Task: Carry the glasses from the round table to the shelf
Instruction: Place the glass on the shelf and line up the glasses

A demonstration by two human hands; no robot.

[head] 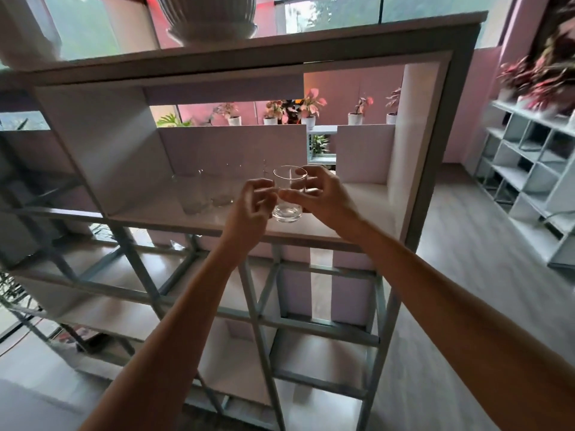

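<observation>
Two hands up at shelf (311,236). Your right hand (320,194) wraps clear glass (287,197), thumb in front, fingers (300,173) curled round back near rim. Your left hand (255,202) just beside glass, fingers bent, loose, grip on glass unclear. Glass upright, at front edge of shelf board. More glasses (205,194) stand on same board, further left, blurry.
</observation>
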